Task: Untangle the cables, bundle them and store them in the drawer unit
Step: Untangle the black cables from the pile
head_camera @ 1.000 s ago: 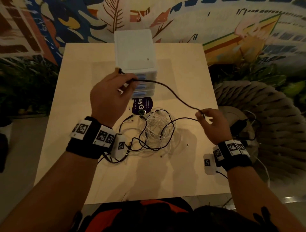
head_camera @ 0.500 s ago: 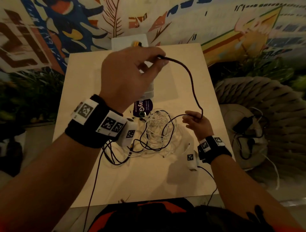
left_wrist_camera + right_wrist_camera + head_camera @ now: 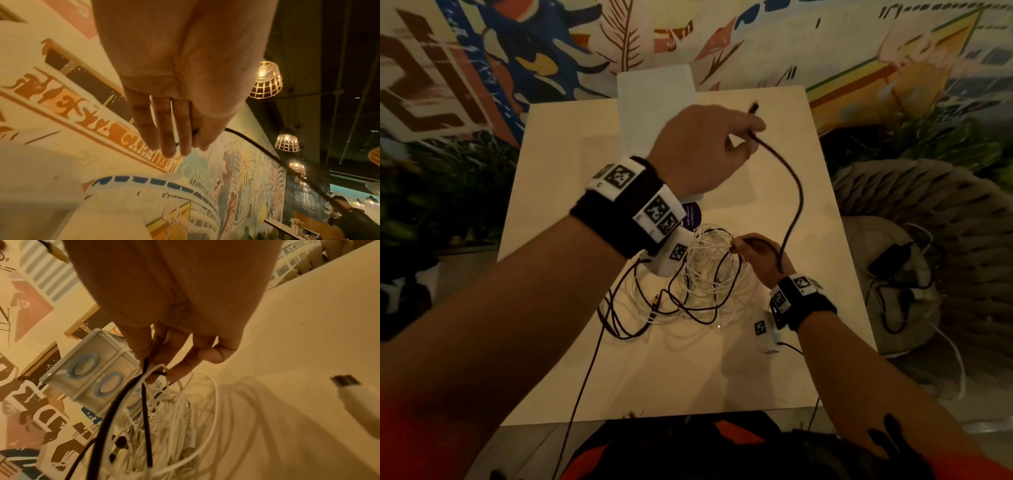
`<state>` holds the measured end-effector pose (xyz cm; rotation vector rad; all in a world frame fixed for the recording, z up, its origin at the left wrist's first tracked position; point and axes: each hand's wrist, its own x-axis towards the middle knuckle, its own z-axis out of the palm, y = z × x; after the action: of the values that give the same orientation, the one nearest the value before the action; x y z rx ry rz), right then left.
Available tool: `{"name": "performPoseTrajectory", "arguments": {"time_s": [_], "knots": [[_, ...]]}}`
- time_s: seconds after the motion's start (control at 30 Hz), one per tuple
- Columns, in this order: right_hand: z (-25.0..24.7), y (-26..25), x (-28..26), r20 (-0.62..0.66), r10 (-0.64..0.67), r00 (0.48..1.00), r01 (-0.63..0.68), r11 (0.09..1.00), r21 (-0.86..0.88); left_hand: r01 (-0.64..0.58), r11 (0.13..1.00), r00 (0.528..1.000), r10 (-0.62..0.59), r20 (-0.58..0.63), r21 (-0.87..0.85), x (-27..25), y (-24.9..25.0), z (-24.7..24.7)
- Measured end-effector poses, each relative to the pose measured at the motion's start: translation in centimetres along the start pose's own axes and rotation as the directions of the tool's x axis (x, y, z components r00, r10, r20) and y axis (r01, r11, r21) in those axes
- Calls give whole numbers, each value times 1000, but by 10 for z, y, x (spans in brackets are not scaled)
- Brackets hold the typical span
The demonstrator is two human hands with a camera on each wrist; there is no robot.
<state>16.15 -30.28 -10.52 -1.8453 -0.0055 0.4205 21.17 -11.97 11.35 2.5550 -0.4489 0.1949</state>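
Note:
A tangle of white cables point(image 3: 705, 263) and black cables point(image 3: 688, 308) lies mid-table. My left hand point(image 3: 709, 147) is raised over the table and pinches one black cable point(image 3: 796, 202) near its plug end; the same left hand point(image 3: 185, 129) shows the black cable point(image 3: 257, 146) running off right. That cable hangs down to my right hand point(image 3: 760, 257), which grips it low at the tangle's right edge. In the right wrist view the right hand point(image 3: 164, 356) holds black cable point(image 3: 145, 386) with a white loop point(image 3: 156, 368) at its fingertips. The white drawer unit point(image 3: 654, 102) stands at the table's back, partly hidden by my left hand.
A purple round sticker point(image 3: 693, 216) lies on the table point(image 3: 791, 359) in front of the drawer unit. A woven chair point(image 3: 928, 240) with a black charger and cords stands to the right. A white plug point(image 3: 359, 399) dangles near my right wrist. A thin wire point(image 3: 585, 377) hangs off the front edge.
My left hand has risen and swung right with the black cable's end. My right hand has slid left and down along it to the tangle.

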Motion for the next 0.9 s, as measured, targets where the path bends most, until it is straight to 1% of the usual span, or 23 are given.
{"name": "performPoseTrajectory", "arguments": {"time_s": [0.1,0.2,0.3,0.37,0.4,0.47,0.5,0.57,0.67,0.7,0.77,0.83,0.9], "knots": [[-1,-5,2,28,-26,999,27,1000,-15,61,998,984,-64,165,19,3,-17,21],[-1,-6,1,66,-51,997,54,997,-51,132,991,960,-132,247,16,3,-30,41],[2,-13,-2,94,-61,994,63,998,-14,216,976,914,-211,347,24,3,-42,62],[4,-16,0,99,-58,993,59,998,-6,233,970,886,-240,397,67,2,-49,74],[6,-16,2,98,-50,994,53,998,-34,245,964,868,-265,419,102,0,-52,78],[7,-15,4,99,-29,995,39,994,-102,277,939,832,-341,437,204,-6,-62,82],[7,-14,6,97,-11,995,21,994,-108,266,929,827,-357,434,257,-8,-66,83],[7,-16,6,106,26,994,-19,997,-72,278,914,809,-389,441,296,-17,-76,80],[5,-17,6,107,17,994,-8,997,-80,304,892,804,-428,413,334,-39,-86,71],[3,-18,5,109,27,994,-23,999,-42,303,884,794,-441,418,357,-50,-85,67],[2,-18,6,112,72,991,-81,994,79,315,896,778,-432,455,312,-74,-82,65],[4,-22,6,110,116,987,-136,971,196,336,926,758,-373,534,170,-95,-74,72],[7,-26,5,116,163,980,-190,941,281,355,932,749,-331,574,75,-110,-67,88]]}}
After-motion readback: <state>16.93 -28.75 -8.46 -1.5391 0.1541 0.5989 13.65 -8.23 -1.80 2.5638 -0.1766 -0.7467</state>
